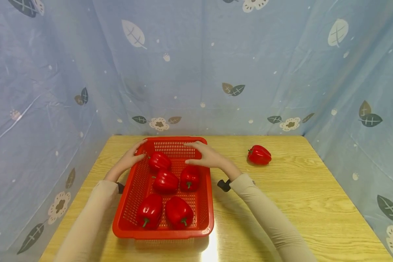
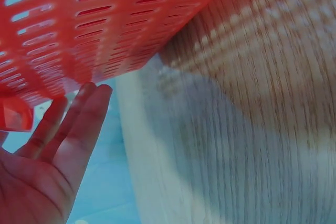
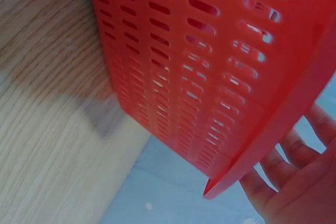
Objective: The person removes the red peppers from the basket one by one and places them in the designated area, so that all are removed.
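At the red basket (image 1: 163, 234): both sides flanked.
Left hand (image 1: 127, 160): held spread, nothing gripped.
Right hand (image 1: 211, 157): spread, empty.
Hold: best taken evenly.

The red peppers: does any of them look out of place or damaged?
One does: a lone red pepper lies on the table, right of the basket, while five others sit inside. I see no damage.

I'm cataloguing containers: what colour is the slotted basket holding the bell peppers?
Red, rim and walls alike; the slotted basket shows best in the head view.
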{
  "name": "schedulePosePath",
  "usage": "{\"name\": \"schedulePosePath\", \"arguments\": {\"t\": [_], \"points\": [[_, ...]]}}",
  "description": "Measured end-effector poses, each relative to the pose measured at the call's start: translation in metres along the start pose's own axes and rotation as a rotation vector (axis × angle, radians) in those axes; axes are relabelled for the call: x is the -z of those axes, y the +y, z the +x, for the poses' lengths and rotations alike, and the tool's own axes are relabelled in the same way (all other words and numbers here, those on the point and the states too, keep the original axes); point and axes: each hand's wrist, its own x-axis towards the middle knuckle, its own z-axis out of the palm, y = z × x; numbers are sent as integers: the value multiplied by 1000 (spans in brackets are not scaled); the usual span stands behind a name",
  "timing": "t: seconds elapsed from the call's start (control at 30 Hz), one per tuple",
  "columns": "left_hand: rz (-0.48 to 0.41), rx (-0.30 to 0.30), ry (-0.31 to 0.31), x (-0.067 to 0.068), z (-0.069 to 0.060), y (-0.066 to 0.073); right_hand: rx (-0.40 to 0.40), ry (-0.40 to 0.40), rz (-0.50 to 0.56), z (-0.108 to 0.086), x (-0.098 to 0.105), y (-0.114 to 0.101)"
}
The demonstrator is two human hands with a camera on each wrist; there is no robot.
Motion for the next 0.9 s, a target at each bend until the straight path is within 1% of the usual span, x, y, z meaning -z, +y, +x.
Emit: {"name": "schedulePosePath", "arguments": {"t": [0.17,0.3,0.37,0.43,0.53,0.6,0.7,0.83,0.9], "points": [[-12,8,-6,0,0,0,-14,-40,-35,2,-3,-4],[8,-6,-13,1,0,2,-35,-75,-63,1,-6,-6],[-10,-14,-16,1,-1,6,-38,-92,-77,1,-8,-7],[-24,-22,-23,0,-3,13,-40,-106,-86,0,-11,-8],[-48,-26,-31,1,-5,22,-27,-125,-112,1,-14,-9],[-49,-29,-36,1,-6,24,-22,-142,-134,1,-17,-10],[-44,-37,-38,1,-4,14,-16,-166,-169,2,-20,-12],[-67,-42,-44,1,1,0,9,-180,-235,2,-23,-13],[-90,-40,-40,1,1,-2,20,-180,-271,2,-26,-13]]}}
